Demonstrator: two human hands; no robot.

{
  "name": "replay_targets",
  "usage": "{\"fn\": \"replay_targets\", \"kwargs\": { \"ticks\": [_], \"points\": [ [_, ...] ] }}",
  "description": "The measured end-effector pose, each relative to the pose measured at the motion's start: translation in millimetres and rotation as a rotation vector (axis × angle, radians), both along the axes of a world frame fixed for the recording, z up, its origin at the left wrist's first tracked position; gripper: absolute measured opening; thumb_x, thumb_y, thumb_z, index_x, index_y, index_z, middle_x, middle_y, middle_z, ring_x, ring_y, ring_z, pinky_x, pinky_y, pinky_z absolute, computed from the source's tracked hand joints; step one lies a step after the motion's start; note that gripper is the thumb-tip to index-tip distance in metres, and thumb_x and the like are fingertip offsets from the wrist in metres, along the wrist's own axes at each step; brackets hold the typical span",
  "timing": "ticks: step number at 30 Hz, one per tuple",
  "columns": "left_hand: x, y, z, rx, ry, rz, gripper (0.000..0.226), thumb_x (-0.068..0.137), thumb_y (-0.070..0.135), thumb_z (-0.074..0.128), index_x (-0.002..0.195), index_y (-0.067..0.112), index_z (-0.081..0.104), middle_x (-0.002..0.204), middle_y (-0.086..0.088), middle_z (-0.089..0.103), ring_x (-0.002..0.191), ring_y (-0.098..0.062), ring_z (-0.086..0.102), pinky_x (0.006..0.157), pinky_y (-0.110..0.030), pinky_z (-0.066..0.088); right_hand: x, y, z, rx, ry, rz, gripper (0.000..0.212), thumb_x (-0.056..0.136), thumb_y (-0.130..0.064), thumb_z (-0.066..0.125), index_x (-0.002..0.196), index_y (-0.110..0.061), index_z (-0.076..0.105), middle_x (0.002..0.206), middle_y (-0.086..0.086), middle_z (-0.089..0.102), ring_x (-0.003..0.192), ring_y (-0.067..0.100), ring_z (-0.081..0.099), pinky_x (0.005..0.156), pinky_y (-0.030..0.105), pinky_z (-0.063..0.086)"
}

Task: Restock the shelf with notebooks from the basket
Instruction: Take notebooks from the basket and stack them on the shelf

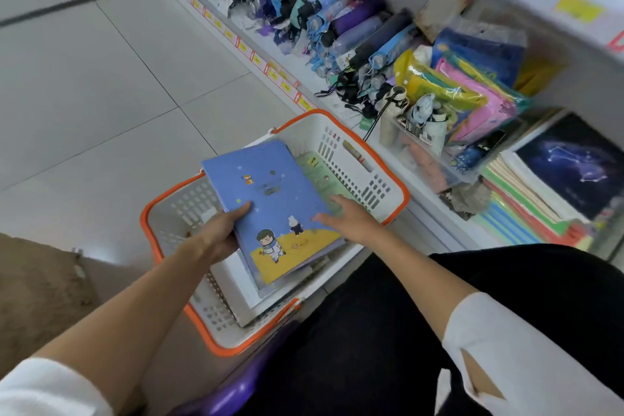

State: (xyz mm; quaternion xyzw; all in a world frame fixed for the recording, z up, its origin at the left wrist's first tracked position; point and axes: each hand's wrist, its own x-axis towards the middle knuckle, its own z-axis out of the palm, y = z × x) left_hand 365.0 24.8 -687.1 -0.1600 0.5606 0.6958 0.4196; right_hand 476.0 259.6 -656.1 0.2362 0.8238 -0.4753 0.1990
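Note:
A white basket with an orange rim (368, 186) stands on the floor beside the low shelf. Above it my left hand (223, 230) grips the left edge of a blue notebook (280, 209) with a cartoon astronaut on its cover, thumb on top. My right hand (344, 216) rests with straight fingers on the notebook's right edge. A green notebook (320, 176) and a white spiral-bound one (236, 284) lie lower in the basket. Stacked notebooks (526, 199), one with a dark constellation cover (574, 162), sit on the shelf at the right.
The white shelf (256, 47) holds a row of folded umbrellas (354, 24), coloured plastic pouches (472, 94) and a clear bin (422, 152) of small items. Grey floor tiles (101, 78) lie to the left. My dark-trousered knee (388, 331) is beside the basket.

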Motion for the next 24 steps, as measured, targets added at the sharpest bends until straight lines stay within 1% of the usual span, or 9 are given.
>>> {"fn": "replay_targets", "kwargs": {
  "ticks": [3,5,8,11,14,16,18,20,24],
  "points": [
    [-8.4,21.1,35.9,0.105,0.015,-0.100,0.033,0.098,0.022,0.049,0.130,0.015,0.056,0.125,-0.005,0.065,0.106,-0.022,0.067,0.079,-0.038,0.058,4.5,23.4,20.3,-0.035,0.013,-0.089,0.094,0.089,-0.061,0.053,0.155,-0.023,-0.004,0.163,-0.003,0.004,0.149,0.023,0.014,0.118,0.048,0.022],
    [-15.1,42.4,63.7,0.160,0.060,-0.203,0.031,0.098,0.024,0.048,0.127,0.017,0.058,0.123,-0.004,0.067,0.105,-0.020,0.068,0.083,-0.038,0.058,5.4,37.5,40.4,-0.092,0.062,-0.188,0.101,0.084,-0.071,0.048,0.153,-0.029,-0.012,0.162,-0.006,0.006,0.147,0.024,0.021,0.114,0.052,0.027],
    [-23.5,77.7,107.0,0.208,0.135,-0.309,0.029,0.098,0.023,0.047,0.124,0.018,0.060,0.117,-0.003,0.069,0.098,-0.019,0.070,0.085,-0.040,0.057,13.3,59.5,74.4,-0.154,0.202,-0.274,0.076,0.094,-0.060,0.045,0.155,-0.026,0.014,0.156,-0.008,0.029,0.141,0.021,0.034,0.111,0.047,0.034],
    [-22.3,115.9,141.5,0.210,0.219,-0.360,0.034,0.098,0.026,0.049,0.130,0.017,0.056,0.124,-0.005,0.066,0.105,-0.024,0.067,0.085,-0.042,0.057,32.2,81.1,111.5,-0.050,0.337,-0.281,0.044,0.100,-0.043,0.044,0.142,-0.029,0.044,0.135,-0.006,0.056,0.118,0.018,0.056,0.099,0.040,0.045],
    [-9.0,154.0,169.3,0.197,0.295,-0.330,0.039,0.099,0.028,0.050,0.136,0.016,0.052,0.131,-0.008,0.061,0.112,-0.031,0.063,0.083,-0.044,0.053,56.5,98.0,145.9,-0.035,0.436,-0.382,0.036,0.101,-0.024,0.050,0.135,-0.013,0.051,0.126,0.005,0.062,0.107,0.022,0.062,0.095,0.043,0.049],
    [3.5,179.7,186.4,0.190,0.345,-0.311,0.039,0.099,0.028,0.051,0.136,0.015,0.052,0.131,-0.009,0.060,0.111,-0.033,0.062,0.083,-0.046,0.051,74.1,103.9,173.4,-0.004,0.549,-0.425,0.030,0.099,-0.026,0.053,0.127,-0.016,0.057,0.119,0.003,0.067,0.102,0.019,0.066,0.090,0.039,0.053],
    [16.9,205.3,204.8,0.199,0.387,-0.323,0.038,0.099,0.028,0.052,0.135,0.014,0.053,0.128,-0.010,0.061,0.110,-0.034,0.062,0.082,-0.046,0.051,91.0,113.3,198.6,0.046,0.660,-0.496,0.016,0.099,-0.025,0.053,0.112,-0.026,0.062,0.102,-0.005,0.071,0.085,0.007,0.068,0.076,0.025,0.054],
    [28.3,231.6,224.4,0.237,0.429,-0.350,0.036,0.099,0.028,0.051,0.131,0.014,0.055,0.123,-0.010,0.064,0.103,-0.032,0.065,0.078,-0.044,0.054,107.9,126.2,219.9,0.094,0.737,-0.634,0.009,0.098,-0.018,0.055,0.101,-0.024,0.062,0.091,-0.004,0.070,0.074,0.009,0.067,0.070,0.025,0.053],
    [49.6,287.4,269.5,0.279,0.657,-0.366,0.031,0.102,0.031,0.045,0.125,0.014,0.057,0.115,-0.005,0.066,0.097,-0.024,0.067,0.074,-0.036,0.055,135.9,153.0,251.9,0.110,0.852,-0.833,0.015,0.095,-0.010,0.058,0.109,-0.013,0.064,0.092,-0.002,0.071,0.075,0.011,0.069,0.072,0.032,0.057]
  ]
}}
